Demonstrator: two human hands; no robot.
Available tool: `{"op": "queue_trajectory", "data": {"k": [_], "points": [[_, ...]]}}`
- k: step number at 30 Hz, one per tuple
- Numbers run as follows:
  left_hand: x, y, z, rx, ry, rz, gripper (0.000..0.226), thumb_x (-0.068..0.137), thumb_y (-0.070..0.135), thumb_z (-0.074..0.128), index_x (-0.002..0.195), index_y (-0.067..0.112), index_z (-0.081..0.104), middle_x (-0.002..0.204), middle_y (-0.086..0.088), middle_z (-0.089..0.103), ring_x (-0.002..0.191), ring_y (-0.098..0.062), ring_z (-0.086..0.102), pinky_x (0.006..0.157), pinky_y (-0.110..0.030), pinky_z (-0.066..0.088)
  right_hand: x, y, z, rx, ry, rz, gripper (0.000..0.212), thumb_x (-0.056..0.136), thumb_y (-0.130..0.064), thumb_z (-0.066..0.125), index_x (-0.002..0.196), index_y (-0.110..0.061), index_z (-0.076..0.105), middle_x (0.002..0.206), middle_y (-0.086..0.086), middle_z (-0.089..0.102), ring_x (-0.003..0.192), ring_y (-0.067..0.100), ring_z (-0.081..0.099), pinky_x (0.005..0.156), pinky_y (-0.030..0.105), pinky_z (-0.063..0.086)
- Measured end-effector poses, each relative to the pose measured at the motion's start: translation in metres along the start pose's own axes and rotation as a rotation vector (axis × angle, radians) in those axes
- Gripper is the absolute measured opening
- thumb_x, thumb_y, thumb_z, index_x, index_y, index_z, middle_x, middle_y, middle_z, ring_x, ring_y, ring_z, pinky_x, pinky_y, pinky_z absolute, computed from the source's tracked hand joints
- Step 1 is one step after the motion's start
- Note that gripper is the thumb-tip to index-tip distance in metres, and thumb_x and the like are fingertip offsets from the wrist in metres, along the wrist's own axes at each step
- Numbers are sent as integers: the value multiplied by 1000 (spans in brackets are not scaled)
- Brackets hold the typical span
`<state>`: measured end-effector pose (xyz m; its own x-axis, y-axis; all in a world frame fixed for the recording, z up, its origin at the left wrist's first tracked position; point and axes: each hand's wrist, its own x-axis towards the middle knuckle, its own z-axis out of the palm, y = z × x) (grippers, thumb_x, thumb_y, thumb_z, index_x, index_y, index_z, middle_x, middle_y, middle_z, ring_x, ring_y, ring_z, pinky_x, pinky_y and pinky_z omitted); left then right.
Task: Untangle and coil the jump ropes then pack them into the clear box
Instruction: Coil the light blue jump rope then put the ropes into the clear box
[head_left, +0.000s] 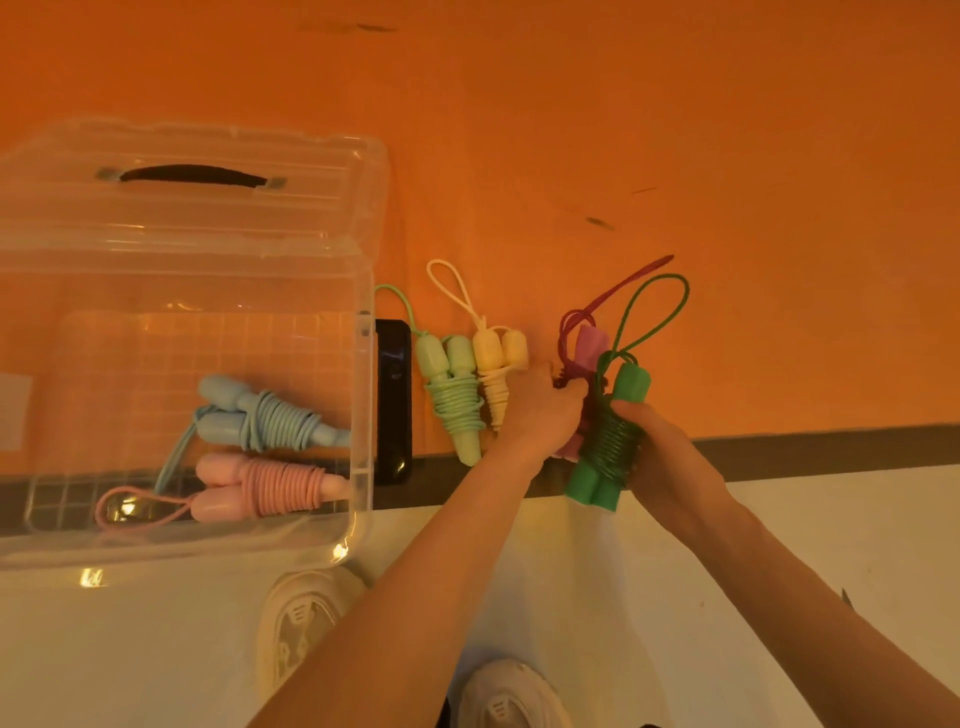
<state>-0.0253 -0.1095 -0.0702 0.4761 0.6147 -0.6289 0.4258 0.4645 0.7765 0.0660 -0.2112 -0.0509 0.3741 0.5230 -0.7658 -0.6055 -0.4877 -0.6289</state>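
The clear box (363, 395) stands open at the left of the orange table, its lid tilted back. Inside lie a coiled blue jump rope (265, 415) and a coiled pink jump rope (270, 488). To the right of the box, a coiled mint jump rope (452, 395) and a coiled yellow jump rope (498, 364) lie side by side. My left hand (540, 410) grips a coiled magenta jump rope (589, 343), mostly hidden behind it. My right hand (670, 457) grips a coiled dark green jump rope (608, 441), its loop sticking up.
A black phone-like object (393, 400) lies between the box and the mint rope. The table's dark front edge (831, 447) runs across the view. Below it are a pale floor and my white shoes (306, 623).
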Motion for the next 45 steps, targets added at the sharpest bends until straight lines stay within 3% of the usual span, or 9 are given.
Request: {"op": "queue_trajectory", "data": {"k": [4, 8, 13, 15, 21, 24, 31, 40, 45], "points": [[-5, 17, -18, -34, 116, 36, 24, 83, 32, 69, 100, 18, 58, 106, -8, 60, 95, -22, 61, 84, -34, 52, -9, -15, 15, -16, -94, -35, 55, 77, -34, 69, 124, -9, 61, 129, 22, 58, 121, 41, 53, 97, 53, 49], [-23, 40, -48, -45, 204, 135, 35, 85, 36, 70, 104, 12, 54, 93, 5, 58, 91, -14, 59, 83, -32, 49, -20, -33, 44, -43, -186, -107, 72, 67, -40, 78, 127, -6, 58, 131, 28, 54, 122, 47, 49, 103, 59, 40], [-42, 52, -92, -58, 266, 181, 31, 81, 44, 72, 93, 23, 53, 93, 8, 63, 90, -10, 63, 86, -36, 52, -29, -48, 84, -101, -306, -143, 25, 83, -25, 60, 102, -18, 74, 112, 15, 69, 103, 29, 64, 86, 40, 56], [-53, 52, -113, -108, 291, 194, 33, 80, 44, 74, 94, 21, 55, 93, 6, 65, 90, -11, 64, 86, -37, 53, -34, -52, 100, -118, -370, -153, 26, 82, -24, 55, 97, -18, 76, 105, 8, 71, 94, 21, 66, 75, 32, 58], [-90, 29, -181, -390, 415, 175, 38, 72, 42, 77, 88, 15, 56, 95, -4, 69, 96, -21, 68, 84, -46, 57, -37, -55, 164, -331, -493, -176, 34, 79, -23, 68, 110, -7, 69, 101, 7, 68, 93, 22, 62, 82, 36, 53], [-110, 6, -216, -540, 559, 138, 26, 86, 28, 70, 96, 8, 56, 90, -5, 65, 83, -11, 66, 68, -28, 59, -37, -55, 206, -537, -492, -282, 27, 78, -24, 71, 103, -16, 72, 99, -1, 73, 93, 14, 68, 85, 28, 50], [-132, -54, -273, -699, 868, 60, 28, 92, 24, 62, 119, 14, 58, 109, -4, 66, 95, -17, 65, 59, -25, 55, -16, -23, 290, -970, -410, -540, 54, 71, -28, 83, 115, -23, 53, 103, -8, 62, 87, 8, 62, 76, 23, 52], [-141, -81, -290, -791, 870, 11, 34, 94, 19, 58, 127, 10, 56, 104, -3, 64, 77, -8, 61, 60, -22, 53, 36, 31, 308, -1565, -241, -884, 49, 79, -28, 69, 119, -15, 45, 108, 8, 60, 94, 27, 59, 75, 40, 51], [-141, -83, -294, -802, 876, 6, 38, 94, 18, 59, 130, 12, 52, 116, -9, 65, 89, -14, 63, 63, -26, 55, 49, 45, 316, -1852, -241, -956, 48, 85, -16, 62, 127, -9, 41, 125, 14, 45, 106, 35, 53, 66, 36, 37]]}}
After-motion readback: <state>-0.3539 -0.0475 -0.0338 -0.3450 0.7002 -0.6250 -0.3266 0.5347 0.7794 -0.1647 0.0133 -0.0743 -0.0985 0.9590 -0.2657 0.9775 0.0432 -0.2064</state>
